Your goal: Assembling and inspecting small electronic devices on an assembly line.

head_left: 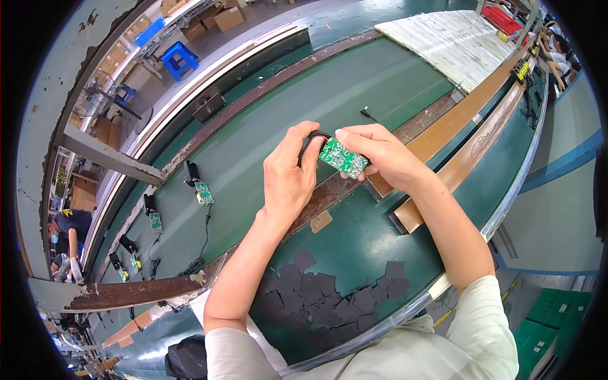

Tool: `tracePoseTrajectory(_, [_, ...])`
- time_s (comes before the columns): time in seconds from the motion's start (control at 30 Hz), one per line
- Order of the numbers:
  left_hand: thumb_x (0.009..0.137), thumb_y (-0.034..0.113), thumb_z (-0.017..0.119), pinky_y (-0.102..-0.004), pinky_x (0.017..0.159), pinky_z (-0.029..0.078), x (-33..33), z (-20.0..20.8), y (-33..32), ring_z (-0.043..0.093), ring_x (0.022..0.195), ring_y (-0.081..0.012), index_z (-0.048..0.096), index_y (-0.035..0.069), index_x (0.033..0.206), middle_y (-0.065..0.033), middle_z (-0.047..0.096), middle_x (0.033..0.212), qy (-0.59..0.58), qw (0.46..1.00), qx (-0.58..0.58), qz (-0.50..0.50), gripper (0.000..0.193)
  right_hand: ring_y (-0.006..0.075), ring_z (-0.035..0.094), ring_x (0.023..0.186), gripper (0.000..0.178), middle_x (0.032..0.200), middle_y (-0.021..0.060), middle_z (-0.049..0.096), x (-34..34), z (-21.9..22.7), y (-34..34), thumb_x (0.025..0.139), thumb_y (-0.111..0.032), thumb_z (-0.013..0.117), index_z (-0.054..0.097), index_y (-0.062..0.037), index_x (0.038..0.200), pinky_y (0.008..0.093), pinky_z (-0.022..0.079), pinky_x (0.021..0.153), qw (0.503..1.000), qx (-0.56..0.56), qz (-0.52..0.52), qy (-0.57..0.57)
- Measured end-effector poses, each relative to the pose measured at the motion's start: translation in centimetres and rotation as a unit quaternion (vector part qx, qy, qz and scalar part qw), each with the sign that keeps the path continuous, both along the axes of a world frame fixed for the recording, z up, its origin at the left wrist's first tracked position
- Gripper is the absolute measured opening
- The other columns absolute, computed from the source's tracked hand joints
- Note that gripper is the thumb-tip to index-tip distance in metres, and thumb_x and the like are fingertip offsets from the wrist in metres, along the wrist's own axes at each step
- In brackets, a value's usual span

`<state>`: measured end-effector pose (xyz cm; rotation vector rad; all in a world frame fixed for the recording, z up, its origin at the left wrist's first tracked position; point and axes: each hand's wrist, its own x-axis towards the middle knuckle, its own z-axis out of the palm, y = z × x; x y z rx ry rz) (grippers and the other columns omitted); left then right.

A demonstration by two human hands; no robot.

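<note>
My left hand [290, 174] and my right hand [379, 155] meet above a green conveyor belt [354, 95], both gripping one small assembly. My right hand holds a green circuit board [342, 158] by its edges. My left hand's fingers wrap a black plastic housing [309, 143] joined to the board's left end; most of the housing is hidden behind my fingers. Below my hands, several dark grey square pads [316, 294] lie scattered on the green worktop [354, 237].
More green boards with black housings and cables [201, 190] lie along the belt to the left. A brown wooden rail [465, 136] runs on the right. A white padded sheet [453, 38] lies far up the belt. Another person [66, 237] works at far left.
</note>
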<state>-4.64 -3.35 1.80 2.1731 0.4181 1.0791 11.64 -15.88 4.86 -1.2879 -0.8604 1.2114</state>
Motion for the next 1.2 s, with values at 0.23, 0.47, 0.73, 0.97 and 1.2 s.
tracePoseTrajectory(0.23, [0.101, 0.003, 0.07, -0.0371, 0.072, 0.058, -0.4, 0.2, 1.1, 0.073, 0.082, -0.0276, 0.067, 0.002, 0.124, -0.0155, 0.074, 0.1, -0.035, 0.986, 0.161, 0.03, 0.023, 0.0092, 0.06, 0.07, 0.038, 0.091, 0.0007, 0.068, -0.5, -0.6, 0.6, 0.109, -0.039, 0.063, 0.074, -0.0027, 0.108, 0.027, 0.045, 0.06, 0.988, 0.004, 0.003, -0.157])
tracePoseTrajectory(0.47, [0.103, 0.001, 0.068, -0.0294, 0.069, 0.056, -0.8, 0.3, 0.8, 0.068, 0.075, -0.013, 0.068, 0.004, 0.124, -0.0094, 0.072, 0.091, 0.013, 0.999, 0.041, 0.031, 0.022, 0.0119, 0.057, 0.07, 0.029, 0.091, 0.0076, 0.065, -4.2, -1.1, 0.9, 0.099, -0.024, 0.077, 0.073, 0.0046, 0.105, 0.0303, 0.046, 0.061, 0.894, 0.161, -0.178, -0.379])
tracePoseTrajectory(0.73, [0.101, 0.0, 0.069, -0.0346, 0.074, 0.058, -1.7, 1.0, -0.3, 0.075, 0.082, -0.0246, 0.063, 0.003, 0.129, -0.0164, 0.076, 0.098, 0.005, 1.0, 0.014, 0.009, 0.029, 0.013, 0.059, 0.071, 0.024, 0.09, 0.0085, 0.065, -4.8, -0.6, 1.0, 0.096, -0.017, 0.079, 0.073, 0.0043, 0.104, 0.0309, 0.048, 0.062, 0.883, 0.177, -0.233, -0.368])
tracePoseTrajectory(0.97, [0.104, 0.003, 0.067, -0.0298, 0.08, 0.06, -2.0, 1.2, -2.0, 0.072, 0.1, -0.0158, 0.051, 0.002, 0.142, -0.0143, 0.075, 0.114, -0.125, 0.882, -0.387, -0.24, 0.041, 0.0144, 0.061, 0.071, 0.028, 0.095, 0.0093, 0.064, -4.7, -2.0, 1.5, 0.096, -0.016, 0.081, 0.072, 0.004, 0.113, 0.0315, 0.05, 0.062, 0.836, 0.205, -0.265, -0.434])
tracePoseTrajectory(1.2, [0.108, 0.016, 0.064, -0.0345, 0.091, 0.059, -1.8, 0.8, 0.1, 0.071, 0.106, -0.0186, 0.051, 0.003, 0.142, -0.0138, 0.071, 0.124, -0.135, 0.909, -0.367, -0.143, 0.038, 0.0133, 0.062, 0.072, 0.05, 0.104, 0.0081, 0.065, -5.6, -1.5, 1.3, 0.099, -0.015, 0.078, 0.063, 0.0016, 0.143, 0.0293, 0.05, 0.06, 0.86, 0.222, -0.191, -0.419])
